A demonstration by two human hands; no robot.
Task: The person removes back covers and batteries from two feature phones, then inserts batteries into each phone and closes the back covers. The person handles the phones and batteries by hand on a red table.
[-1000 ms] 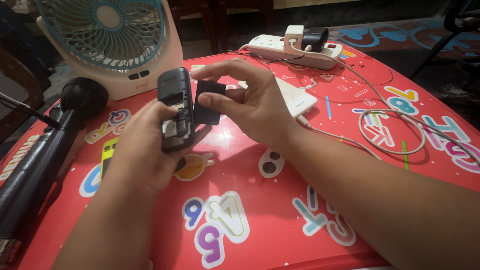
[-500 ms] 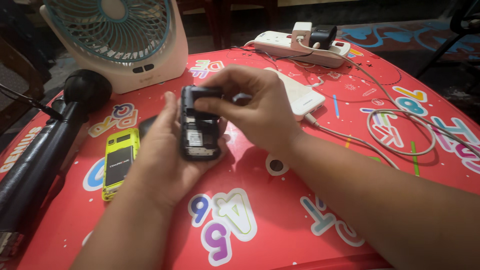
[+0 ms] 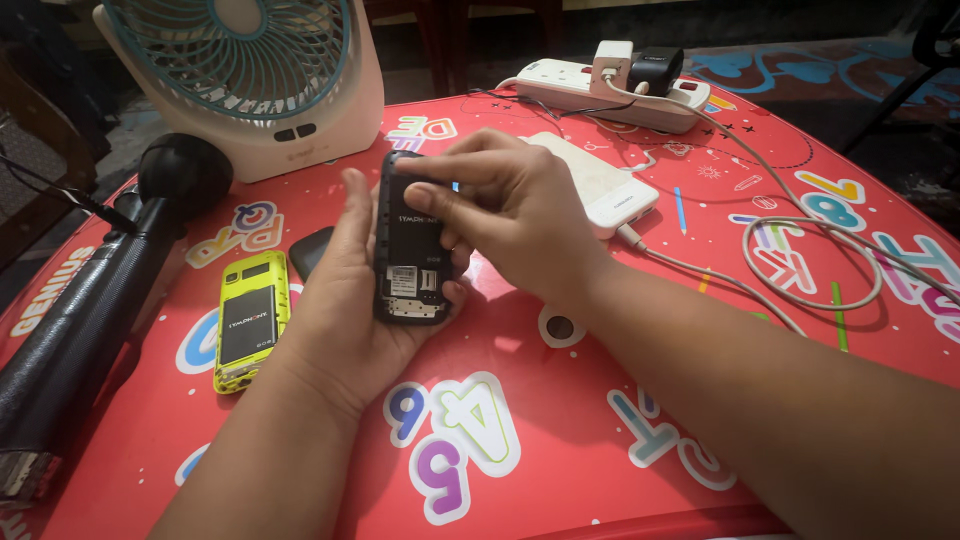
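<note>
While a black torch and a yellow phone lie at the left of the red surface, the left hand cradles a black phone, back open, long axis pointing away. Right hand is nearer its top, fingertips pressing the battery in.

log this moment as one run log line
left hand: cradles black phone, back open | right hand: fingers press battery into it | yellow phone: on red table, open, battery showing
</note>
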